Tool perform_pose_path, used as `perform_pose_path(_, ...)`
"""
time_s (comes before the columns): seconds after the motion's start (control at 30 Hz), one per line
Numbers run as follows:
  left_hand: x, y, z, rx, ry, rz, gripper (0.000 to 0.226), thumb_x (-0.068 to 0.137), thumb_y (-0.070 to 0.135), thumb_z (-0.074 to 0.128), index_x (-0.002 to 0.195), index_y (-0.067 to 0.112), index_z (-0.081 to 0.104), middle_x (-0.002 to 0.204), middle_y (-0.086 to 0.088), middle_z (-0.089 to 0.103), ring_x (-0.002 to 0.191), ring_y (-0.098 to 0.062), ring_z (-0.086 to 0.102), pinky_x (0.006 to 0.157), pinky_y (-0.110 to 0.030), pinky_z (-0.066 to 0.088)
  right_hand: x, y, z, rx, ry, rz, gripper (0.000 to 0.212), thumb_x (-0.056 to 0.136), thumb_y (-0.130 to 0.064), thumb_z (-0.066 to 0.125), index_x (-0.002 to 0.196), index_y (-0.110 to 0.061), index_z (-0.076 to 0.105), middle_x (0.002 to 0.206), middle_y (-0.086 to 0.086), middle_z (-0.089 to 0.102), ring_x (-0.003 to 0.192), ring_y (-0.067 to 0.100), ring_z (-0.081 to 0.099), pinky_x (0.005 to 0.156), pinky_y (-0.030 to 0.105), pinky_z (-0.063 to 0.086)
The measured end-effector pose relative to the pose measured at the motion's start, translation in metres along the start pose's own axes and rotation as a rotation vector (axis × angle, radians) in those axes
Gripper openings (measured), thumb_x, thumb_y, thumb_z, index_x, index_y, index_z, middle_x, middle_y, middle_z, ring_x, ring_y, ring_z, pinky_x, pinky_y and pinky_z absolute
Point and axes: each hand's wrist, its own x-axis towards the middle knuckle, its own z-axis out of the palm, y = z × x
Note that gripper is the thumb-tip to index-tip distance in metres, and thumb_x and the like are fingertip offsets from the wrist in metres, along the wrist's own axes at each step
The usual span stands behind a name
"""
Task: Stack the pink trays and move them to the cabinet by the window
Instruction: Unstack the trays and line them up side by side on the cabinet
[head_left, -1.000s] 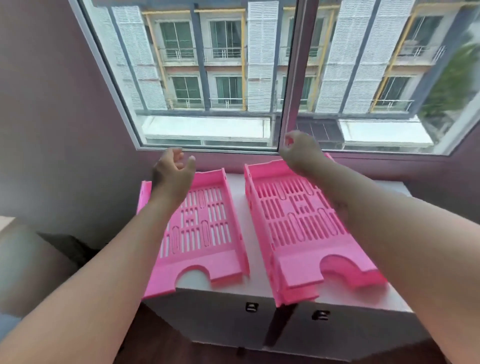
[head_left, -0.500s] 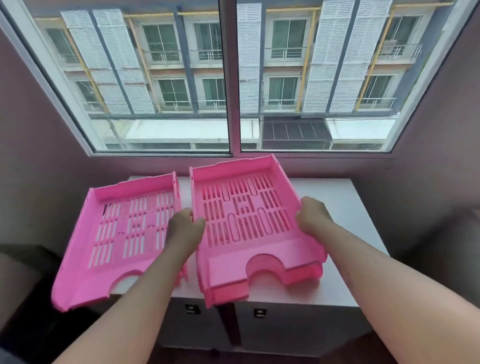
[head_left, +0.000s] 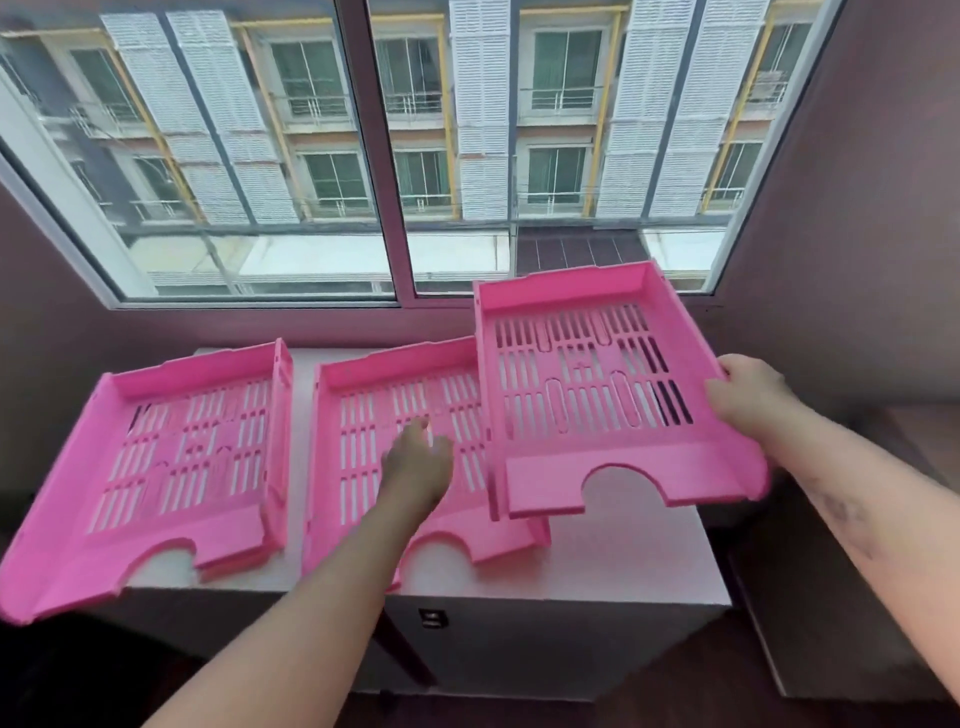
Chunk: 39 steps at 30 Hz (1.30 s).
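Three pink slotted trays are in view on or over the white cabinet (head_left: 613, 566) under the window. The left tray (head_left: 171, 467) lies on the cabinet top and overhangs its left front corner. The middle tray (head_left: 395, 415) lies flat beside it. My left hand (head_left: 418, 462) hovers over the middle tray's floor with fingers apart, holding nothing. The right tray (head_left: 592, 384) is lifted and tilted, overlapping the middle tray's right side. My right hand (head_left: 748, 397) grips the lifted tray's right wall.
The window frame (head_left: 384, 218) runs just behind the trays. Dark walls close in on both sides, the right wall (head_left: 857, 260) near the lifted tray. The cabinet has two front doors with small handles (head_left: 432, 618). Dark floor lies below.
The stack that both hands held has split: my right hand has lifted the top tray up and to the right, uncovering a tray beneath. My left hand has let go and moved over that lower tray.
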Motion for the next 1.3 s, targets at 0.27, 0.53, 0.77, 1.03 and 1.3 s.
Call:
perform_pose_path(0.27, -0.035, -0.015, 0.055, 0.597, 0.007, 0.025, 0.078, 0.089, 0.058, 0.032, 0.159, 0.032, 0.007, 0.168, -0.004, -0.005, 0.154, -0.030, -0.008, 0.122, -0.054, 0.001, 0.021, 0.072, -0.032, 0.070, -0.029, 0.047, 0.029, 0.095, 0.000, 0.047, 0.117, 0.002, 0.066, 0.097, 0.016, 0.060, 0.085, 0.030, 0.053, 0.069, 0.031, 0.036)
perform_pose_path(0.53, -0.027, 0.006, 0.083, 0.776, -0.031, 0.266, 0.080, 0.089, 0.068, 0.025, 0.158, 0.036, -0.001, 0.167, 0.000, -0.008, 0.154, -0.025, -0.007, 0.123, -0.049, 0.001, 0.034, 0.130, -0.058, 0.083, -0.012, 0.093, 0.032, 0.096, 0.000, 0.047, 0.122, 0.001, 0.066, 0.096, 0.013, 0.057, 0.087, 0.028, 0.051, 0.075, 0.031, 0.036)
perform_pose_path(0.77, -0.020, 0.014, 0.099, 0.848, -0.078, 0.287, 0.082, 0.090, 0.071, 0.024, 0.157, 0.034, -0.004, 0.167, -0.001, -0.011, 0.154, -0.026, -0.008, 0.122, -0.051, 0.001, 0.040, 0.163, -0.031, 0.123, -0.026, 0.139, 0.030, 0.096, -0.001, 0.043, 0.120, 0.000, 0.062, 0.111, 0.021, 0.065, 0.091, 0.032, 0.055, 0.067, 0.033, 0.042)
perform_pose_path(1.03, -0.044, 0.005, 0.121, 0.677, -0.028, 0.228, 0.075, 0.089, 0.061, 0.032, 0.156, 0.032, 0.017, 0.167, 0.002, 0.016, 0.154, -0.025, 0.012, 0.123, -0.053, 0.012, 0.000, 0.142, 0.020, -0.347, -0.205, -0.369, 0.067, 0.097, -0.053, 0.040, 0.158, -0.036, 0.019, 0.168, -0.001, 0.018, 0.155, 0.025, 0.016, 0.126, 0.052, 0.010)
perform_pose_path(1.3, -0.065, -0.016, 0.128, 0.762, -0.107, 0.344, 0.070, 0.087, 0.068, 0.013, 0.154, 0.047, 0.015, 0.163, 0.014, -0.002, 0.155, -0.021, -0.002, 0.124, -0.049, -0.001, -0.036, 0.139, 0.075, -0.477, -0.330, -0.357, 0.063, 0.095, -0.067, 0.016, 0.155, -0.050, 0.006, 0.169, -0.003, 0.000, 0.156, 0.029, -0.006, 0.125, 0.055, 0.003)
